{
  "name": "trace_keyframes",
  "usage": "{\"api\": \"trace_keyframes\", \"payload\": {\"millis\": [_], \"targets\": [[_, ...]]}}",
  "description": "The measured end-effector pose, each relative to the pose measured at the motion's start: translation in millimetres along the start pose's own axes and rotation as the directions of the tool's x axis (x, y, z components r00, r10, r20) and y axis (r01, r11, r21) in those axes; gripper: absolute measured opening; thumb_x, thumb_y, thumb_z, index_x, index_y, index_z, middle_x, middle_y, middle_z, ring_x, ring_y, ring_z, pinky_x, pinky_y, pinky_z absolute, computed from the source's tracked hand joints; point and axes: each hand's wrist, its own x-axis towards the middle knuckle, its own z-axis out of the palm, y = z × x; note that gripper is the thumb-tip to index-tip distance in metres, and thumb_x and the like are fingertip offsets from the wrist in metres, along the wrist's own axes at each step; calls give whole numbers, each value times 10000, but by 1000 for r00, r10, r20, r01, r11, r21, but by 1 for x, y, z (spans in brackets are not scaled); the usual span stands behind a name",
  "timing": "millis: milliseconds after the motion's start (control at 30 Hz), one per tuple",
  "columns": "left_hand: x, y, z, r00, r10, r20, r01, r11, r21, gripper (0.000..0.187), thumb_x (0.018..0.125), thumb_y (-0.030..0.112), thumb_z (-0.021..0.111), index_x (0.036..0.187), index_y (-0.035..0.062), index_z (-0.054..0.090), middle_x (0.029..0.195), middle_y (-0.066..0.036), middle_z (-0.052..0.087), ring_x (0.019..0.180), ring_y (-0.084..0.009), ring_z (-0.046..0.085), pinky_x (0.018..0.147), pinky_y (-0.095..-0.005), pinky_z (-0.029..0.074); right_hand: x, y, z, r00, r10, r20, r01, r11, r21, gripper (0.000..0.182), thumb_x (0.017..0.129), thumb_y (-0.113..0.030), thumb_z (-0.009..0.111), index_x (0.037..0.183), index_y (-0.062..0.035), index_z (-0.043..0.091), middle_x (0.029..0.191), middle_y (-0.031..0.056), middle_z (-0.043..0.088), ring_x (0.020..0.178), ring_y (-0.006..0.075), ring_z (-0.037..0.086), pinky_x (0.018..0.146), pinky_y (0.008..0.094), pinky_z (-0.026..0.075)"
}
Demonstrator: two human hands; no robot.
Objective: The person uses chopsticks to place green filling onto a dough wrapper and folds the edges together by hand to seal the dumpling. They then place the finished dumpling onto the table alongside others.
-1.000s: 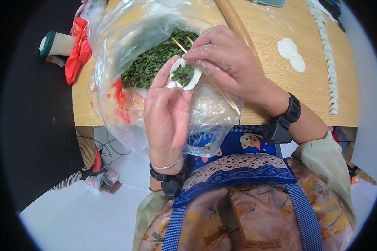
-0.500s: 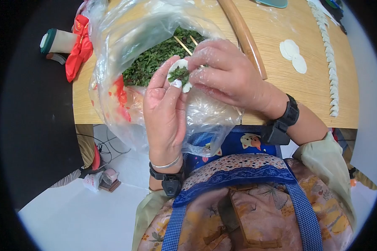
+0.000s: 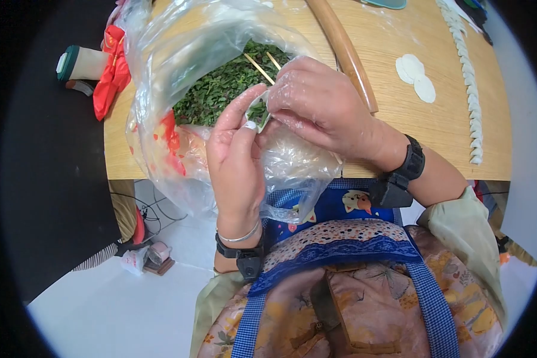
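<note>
Since the earlier frame, from one second ago, we have brought the dough round [image 3: 261, 126] from nearly flat to narrow and partly folded, its sides rising about the leaf filling [image 3: 258, 111]. It sits between our hands, over the near side of the plastic bag [image 3: 292, 156]. Our left hand [image 3: 235, 158] has it clamped between thumb and fingers, the thumb now on the near edge. Our right hand [image 3: 328, 107] has come round from the far edge to the right side, its fingertips bunched against the dough; what exactly they pinch is hidden.

To fold this well, we should cradle the base lightly in the left fingers, tuck stray leaf inward and keep the rim clean, since leaf caught in a seam would likely keep it from sticking. Small, even pinches from one end should serve better than one hard squeeze, which might tear thin dough.

Beyond our fingertips, chopped greens [image 3: 212, 89] lie in the bag, with the chopsticks [image 3: 259, 67] leaning in them and passing under our right hand. Right of that hand are the rolling pin [image 3: 344, 51], overlapping spare rounds [image 3: 424, 88] and a long row of shaped dough [image 3: 470, 83]; these look unmoved. Left of our left hand, past the bag, is a red bag [image 3: 114, 77].
</note>
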Motion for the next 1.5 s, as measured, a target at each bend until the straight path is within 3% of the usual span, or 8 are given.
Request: {"api": "trace_keyframes", "payload": {"millis": [133, 200, 300, 533, 600, 900, 1100, 1500], "targets": [[0, -2, -6, 997, -32, 69, 37, 997, -66, 327, 947, -4, 431, 1257, -43, 528, 1163, -121, 615, 1050, -158, 603, 894, -286, 506, -1, -2, 1, 997, 71, -18, -70, 996, 58, 149, 740, -73, 692, 855, -48, 600, 814, 94, 567, 809, 283, 557, 677, 379, 470], [-1, -3, -1, 999, 37, 26, -40, 993, 108, 297, 960, 24, 448, 1228, -47, 553, 1130, -115, 632, 1026, -155, 614, 864, -274, 518, 0, -4, 1, 995, 95, -22, -94, 993, 72, 147, 739, -76, 692, 854, -45, 603, 813, 94, 564, 808, 285, 559, 675, 380, 469], [-1, -5, -3, 996, 51, 68, -62, 982, 179, 282, 956, 30, 464, 1205, -47, 571, 1129, -115, 632, 1011, -152, 619, 844, -269, 527, 0, -4, 0, 991, 131, -27, -128, 987, 93, 139, 741, -80, 689, 848, -40, 609, 814, 96, 560, 809, 289, 561, 674, 381, 469], [-1, -3, -1, 995, 32, 92, -38, 997, 61, 287, 939, 7, 485, 1206, -66, 561, 1132, -130, 628, 1010, -155, 619, 843, -268, 523, -1, -3, 0, 984, 178, -17, -175, 978, 116, 128, 749, -83, 677, 844, -27, 613, 810, 105, 572, 797, 292, 567, 671, 380, 469], [-1, -6, -3, 983, 110, 147, -145, 956, 256, 304, 925, -12, 509, 1220, -75, 544, 1129, -135, 628, 1004, -150, 617, 829, -274, 529, -1, -4, 0, 982, 186, -24, -182, 976, 119, 134, 746, -84, 679, 845, -25, 611, 811, 106, 578, 794, 294, 569, 672, 380, 469], [-1, -7, -5, 994, 64, 86, -85, 959, 270, 275, 927, -6, 523, 1198, -41, 557, 1088, -129, 643, 876, -111, 622, 735, -210, 501, 0, -5, -2, 977, 210, -29, -204, 968, 146, 180, 734, -112, 697, 857, -29, 595, 805, 101, 581, 770, 280, 574, 665, 372, 464], [0, -6, -6, 976, 196, 90, -205, 973, 109, 220, 927, 7, 526, 1140, -26, 571, 1073, -136, 645, 753, -68, 551, 626, -186, 439, 3, -12, -9, 957, 289, -11, -282, 941, 189, 250, 728, -186, 711, 854, -41, 551, 752, 97, 542, 721, 259, 564, 638, 355, 451], [-1, -7, -13, 961, 240, 139, -248, 968, 39, 205, 920, 6, 538, 1119, -24, 574, 1045, -117, 629, 769, -75, 551, 642, -192, 434, -1, -5, -5, 969, 213, 129, -239, 940, 243, 234, 805, -244, 647, 807, -38, 536, 706, 100, 520, 692, 279, 539, 622, 379, 427]]}}
